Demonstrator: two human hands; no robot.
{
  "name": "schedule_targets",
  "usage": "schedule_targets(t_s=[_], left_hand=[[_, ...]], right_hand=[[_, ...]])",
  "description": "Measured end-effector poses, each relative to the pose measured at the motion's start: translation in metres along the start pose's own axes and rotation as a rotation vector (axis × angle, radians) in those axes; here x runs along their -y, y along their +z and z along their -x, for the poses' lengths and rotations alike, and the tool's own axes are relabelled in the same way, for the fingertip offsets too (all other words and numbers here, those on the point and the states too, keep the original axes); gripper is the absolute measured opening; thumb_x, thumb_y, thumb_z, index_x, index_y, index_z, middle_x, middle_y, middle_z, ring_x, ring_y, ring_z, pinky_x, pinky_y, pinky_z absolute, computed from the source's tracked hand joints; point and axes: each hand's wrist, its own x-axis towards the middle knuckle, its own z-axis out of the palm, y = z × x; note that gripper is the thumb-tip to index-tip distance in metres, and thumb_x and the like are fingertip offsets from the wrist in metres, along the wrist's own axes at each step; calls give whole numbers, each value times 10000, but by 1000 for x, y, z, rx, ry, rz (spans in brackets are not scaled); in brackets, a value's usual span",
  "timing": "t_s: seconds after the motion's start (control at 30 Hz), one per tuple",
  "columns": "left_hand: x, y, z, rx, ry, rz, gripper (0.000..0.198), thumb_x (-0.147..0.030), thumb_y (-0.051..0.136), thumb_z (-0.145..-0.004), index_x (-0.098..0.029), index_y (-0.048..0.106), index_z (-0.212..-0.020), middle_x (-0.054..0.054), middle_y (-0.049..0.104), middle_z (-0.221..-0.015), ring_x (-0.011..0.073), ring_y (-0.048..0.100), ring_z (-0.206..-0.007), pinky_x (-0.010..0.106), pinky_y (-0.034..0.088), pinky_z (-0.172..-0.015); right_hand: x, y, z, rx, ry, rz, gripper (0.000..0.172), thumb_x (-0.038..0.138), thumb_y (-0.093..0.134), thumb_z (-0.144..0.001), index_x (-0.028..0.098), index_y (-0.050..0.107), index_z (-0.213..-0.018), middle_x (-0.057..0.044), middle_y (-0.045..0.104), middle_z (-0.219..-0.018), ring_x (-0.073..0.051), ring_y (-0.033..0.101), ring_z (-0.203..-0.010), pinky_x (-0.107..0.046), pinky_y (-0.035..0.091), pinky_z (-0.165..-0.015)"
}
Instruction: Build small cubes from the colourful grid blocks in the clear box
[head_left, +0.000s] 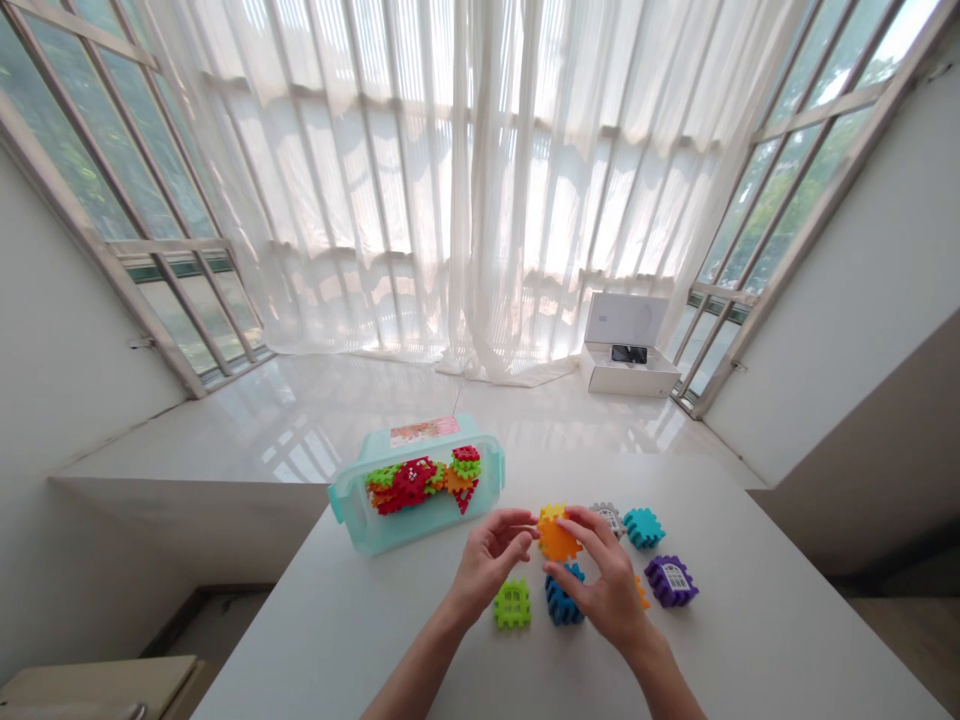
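A yellow-and-orange interlocking block with notched edges is between my two hands above the white table. My right hand grips it from the right, fingers over its top edge and thumb low near its bottom. My left hand is curled at its left side, with fingertips and thumb against the edge. Just under the right thumb stands a dark blue block. A lime-green window piece lies below my left hand. Behind the right hand, a grey block and an orange piece are partly hidden.
To the right are a teal block and a purple block with a white window. A pale teal bin holding red, green and orange pieces lies at the table's back left. An open white box with a phone stands on the sill.
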Motion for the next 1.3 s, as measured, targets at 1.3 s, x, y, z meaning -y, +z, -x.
schedule_targets(t_s=[1.3], left_hand=[[-9,-33,-16,-290,183,-156,314,-475,699,-843,-167,711,-898,95,724,-1033,173,653,-832,242,523,-636]], right_hand=[[-44,-39,94,-116,252,248,304,382,674,-894,189,731,-1122,-163,665,-1251,-322,689,-1096,-486,609,-903]])
